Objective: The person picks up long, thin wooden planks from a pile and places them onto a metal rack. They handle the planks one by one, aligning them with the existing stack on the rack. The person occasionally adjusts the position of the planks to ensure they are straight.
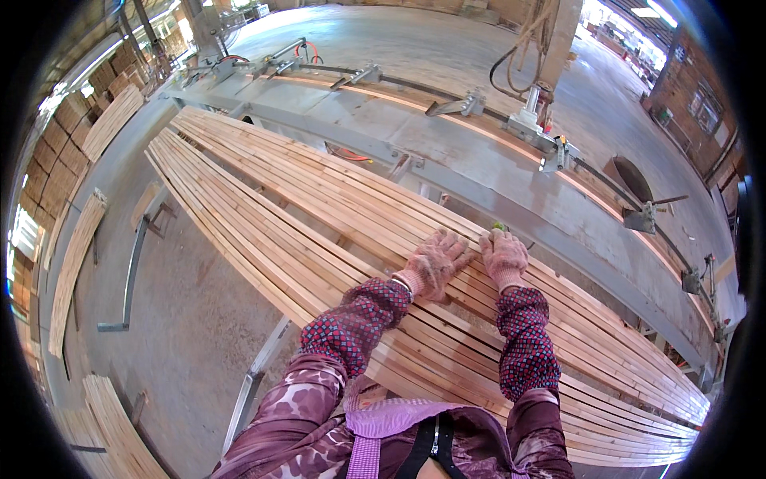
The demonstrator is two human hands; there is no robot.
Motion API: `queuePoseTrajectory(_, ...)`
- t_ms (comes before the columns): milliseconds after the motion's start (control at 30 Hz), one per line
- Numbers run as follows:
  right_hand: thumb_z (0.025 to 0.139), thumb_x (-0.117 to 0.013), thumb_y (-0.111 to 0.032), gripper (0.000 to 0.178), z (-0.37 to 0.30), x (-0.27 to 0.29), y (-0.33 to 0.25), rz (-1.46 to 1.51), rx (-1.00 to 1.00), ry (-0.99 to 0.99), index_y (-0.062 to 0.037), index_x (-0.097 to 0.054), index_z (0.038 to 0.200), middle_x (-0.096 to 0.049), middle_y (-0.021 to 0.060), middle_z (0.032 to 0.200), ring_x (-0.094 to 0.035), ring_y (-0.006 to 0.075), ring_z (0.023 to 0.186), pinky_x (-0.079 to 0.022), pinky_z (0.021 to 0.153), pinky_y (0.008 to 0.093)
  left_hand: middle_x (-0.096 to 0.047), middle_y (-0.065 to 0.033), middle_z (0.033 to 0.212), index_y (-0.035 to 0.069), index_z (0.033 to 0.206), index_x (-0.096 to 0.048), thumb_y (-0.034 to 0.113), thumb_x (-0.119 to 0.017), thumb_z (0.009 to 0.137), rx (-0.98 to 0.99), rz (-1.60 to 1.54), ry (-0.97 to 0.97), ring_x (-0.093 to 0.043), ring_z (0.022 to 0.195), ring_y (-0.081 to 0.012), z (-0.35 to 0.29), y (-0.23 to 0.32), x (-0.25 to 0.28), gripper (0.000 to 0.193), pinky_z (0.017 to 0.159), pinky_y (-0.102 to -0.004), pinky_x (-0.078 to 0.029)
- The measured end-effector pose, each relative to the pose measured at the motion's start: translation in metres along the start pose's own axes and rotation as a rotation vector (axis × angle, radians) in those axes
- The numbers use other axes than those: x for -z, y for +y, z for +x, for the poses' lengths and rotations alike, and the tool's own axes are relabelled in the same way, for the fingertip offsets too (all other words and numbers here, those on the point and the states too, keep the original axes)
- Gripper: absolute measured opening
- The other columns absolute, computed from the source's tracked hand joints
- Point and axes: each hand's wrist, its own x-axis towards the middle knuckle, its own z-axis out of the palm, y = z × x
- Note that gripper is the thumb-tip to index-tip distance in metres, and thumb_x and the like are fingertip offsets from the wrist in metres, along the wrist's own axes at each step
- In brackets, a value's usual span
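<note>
Both our hands are in pinkish knit work gloves and on the wood strips. Left hand (436, 263): open, fingers spread, back of the hand up, across the strips (311, 185). Right hand (504, 257): just beside it, fingers bent down over the strips nearer the far edge; can't tell if it's gripping any. Something small and green (499, 227) shows at its fingertips, too small to identify.

Strips are long, pale and narrow, side by side in front of us, running from upper left to lower right. A lengthwise gap splits them toward the left end. Checked oversleeves (359, 326) cover our forearms; lilac apron (399, 417) at the bottom.

Steel support bar (257, 374) sticks out from under the near edge. Beyond the strips: grey steel machine bed (447, 160), with metal brackets (459, 105) spaced along its far side. Behind that, a pillar (565, 52) with a hose (533, 49) hanging by it. Off left, more lumber in stacks (77, 267) over the concrete floor (203, 307).
</note>
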Motion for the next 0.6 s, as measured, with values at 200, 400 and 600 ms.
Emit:
queuePoseTrajectory(200, 0.098, -0.05, -0.051, 0.042, 0.0012, 0.0059, 0.0012, -0.006, -0.029, -0.09, -0.014, -0.062, 0.112, -0.067, 0.0114, 0.113, -0.062, 0.0311, 0.11, -0.046, 0.097, 0.0448, -0.045, -0.0157, 0.147, 0.01, 0.151, -0.04, 0.056, -0.078, 0.066, 0.01, 0.044, -0.086, -0.037, 0.14, -0.0358, 0.0029, 0.0031, 0.0059, 0.104, 0.12, -0.0523, -0.021)
queuePoseTrajectory(400, 0.098, -0.05, -0.05, 0.041, 0.001, 0.0072, 0.003, -0.03, -0.009, -0.062, -0.0136, -0.063, 0.11, -0.067, 0.011, 0.11, -0.063, 0.0308, 0.109, -0.046, 0.095, 0.0448, -0.047, -0.0164, 0.144, 0.009, 0.147, -0.045, 0.061, -0.078, 0.063, 0.014, 0.013, -0.056, -0.039, 0.137, -0.0359, 0.0034, 0.005, 0.0076, 0.104, 0.12, -0.0524, -0.022)
queuePoseTrajectory(600, 0.097, -0.052, -0.05, 0.041, -0.0011, 0.0042, 0.0069, 0.019, 0.004, -0.001, -0.0132, -0.064, 0.11, -0.068, 0.0116, 0.108, -0.064, 0.0311, 0.107, -0.047, 0.094, 0.0451, -0.046, -0.0173, 0.146, 0.009, 0.147, -0.045, 0.063, -0.075, 0.065, 0.01, 0.036, -0.055, -0.039, 0.138, -0.036, 0.0064, 0.0051, 0.0025, 0.102, 0.12, -0.0521, -0.022)
